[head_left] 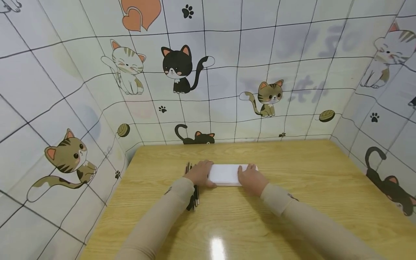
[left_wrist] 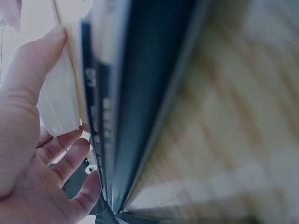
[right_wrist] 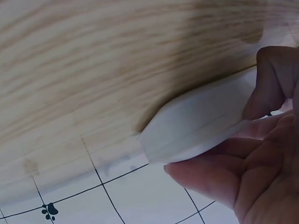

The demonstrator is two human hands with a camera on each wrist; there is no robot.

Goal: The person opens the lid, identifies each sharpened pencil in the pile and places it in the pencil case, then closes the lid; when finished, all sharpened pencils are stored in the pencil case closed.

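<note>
The step in hand appears to be positioning or steadying the white box (head_left: 224,174), which lies flat on the surface (head_left: 292,173) in front of the person, with one hand at each end. The left hand (head_left: 200,174) spans the box's left end, its thumb at the near side and its other fingers reaching toward the far side; in the left wrist view these fingers (left_wrist: 72,161) are loosely curved and a little apart, with the end of the box between them and the thumb. The right hand (head_left: 252,180) grips the other end more snugly, with thumb and fingers parted only by the box; the right wrist view shows its fingers (right_wrist: 205,179) bent against one side and the thumb on the opposite side. Just left of the box, a bunch of dark pencils (head_left: 197,196) runs front to back, partly hidden by the left hand and cuff; whether that hand touches them cannot be told. The next move seems to call for even control of both ends of the box, with the left little finger kept from catching the pencils. The box's top looks plain; its contents, if any, are hidden.
</note>
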